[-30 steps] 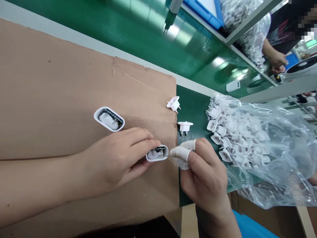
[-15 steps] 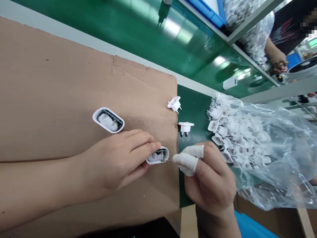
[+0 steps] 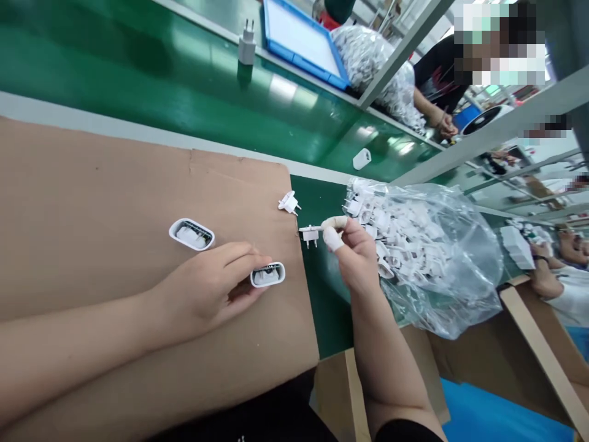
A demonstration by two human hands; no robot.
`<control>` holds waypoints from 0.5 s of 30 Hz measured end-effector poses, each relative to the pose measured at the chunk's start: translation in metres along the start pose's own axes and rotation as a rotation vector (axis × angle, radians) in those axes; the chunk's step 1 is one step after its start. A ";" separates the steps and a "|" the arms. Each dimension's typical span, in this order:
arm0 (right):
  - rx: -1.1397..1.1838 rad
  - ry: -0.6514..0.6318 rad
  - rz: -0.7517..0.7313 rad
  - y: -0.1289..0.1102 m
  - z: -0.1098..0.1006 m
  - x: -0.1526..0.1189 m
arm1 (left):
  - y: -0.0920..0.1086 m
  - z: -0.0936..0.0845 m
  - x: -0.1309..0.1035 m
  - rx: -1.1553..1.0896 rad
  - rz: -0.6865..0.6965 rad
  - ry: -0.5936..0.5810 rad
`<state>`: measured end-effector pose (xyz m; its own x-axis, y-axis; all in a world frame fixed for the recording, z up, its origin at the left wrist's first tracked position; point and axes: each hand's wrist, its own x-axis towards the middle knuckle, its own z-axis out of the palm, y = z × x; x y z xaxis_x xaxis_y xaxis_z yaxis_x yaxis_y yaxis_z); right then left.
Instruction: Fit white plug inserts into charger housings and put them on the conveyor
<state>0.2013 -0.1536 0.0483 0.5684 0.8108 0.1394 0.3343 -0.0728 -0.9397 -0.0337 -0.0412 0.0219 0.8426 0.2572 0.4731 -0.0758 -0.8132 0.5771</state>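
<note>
White oval housing (image 3: 267, 275), its open end showing parts inside, is held between the fingers and thumb of my left hand (image 3: 216, 279) over the cardboard. My right hand (image 3: 352, 245), with white covers on its fingertips, pinches the edge of a white two-pin plug piece (image 3: 310, 234) over the green surface. Another plug piece (image 3: 289, 202) lies at the cardboard's right edge. A second filled housing (image 3: 192, 234) rests on the cardboard behind my left hand.
Cardboard sheet (image 3: 138, 184) covers the left side. A clear bag (image 3: 478, 245) of white plug pieces lies right of my right hand. Beyond stand a white charger (image 3: 247, 46), a white housing (image 3: 362, 159) and a blue tray (image 3: 306, 43). Other people's hands show at the right.
My right hand has moved from the held housing up to the plug piece at the cardboard edge and taken hold of it. The camera view has shifted, showing more to the right.
</note>
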 end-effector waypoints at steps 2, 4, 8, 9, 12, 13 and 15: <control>-0.146 0.125 0.028 0.012 -0.008 0.011 | 0.000 0.000 0.000 0.003 0.006 -0.017; -0.373 0.197 0.062 0.022 -0.017 0.020 | 0.000 -0.001 0.000 0.010 0.014 -0.017; -0.769 0.157 0.079 0.024 -0.030 0.021 | 0.002 -0.003 0.002 0.026 0.002 -0.023; -0.834 0.157 0.081 0.021 -0.032 0.018 | 0.003 -0.003 0.003 0.030 -0.002 -0.026; -0.991 0.207 0.114 0.006 -0.034 0.010 | 0.005 -0.003 0.004 0.048 -0.007 -0.022; -1.025 0.226 0.111 0.000 -0.033 0.008 | 0.006 -0.003 0.004 0.054 -0.006 -0.021; -1.054 0.211 0.047 -0.010 -0.028 0.010 | 0.007 -0.003 0.004 0.070 0.014 -0.026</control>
<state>0.2247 -0.1607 0.0679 0.6821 0.6850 0.2559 0.7311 -0.6468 -0.2172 -0.0318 -0.0440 0.0295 0.8555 0.2321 0.4629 -0.0512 -0.8516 0.5216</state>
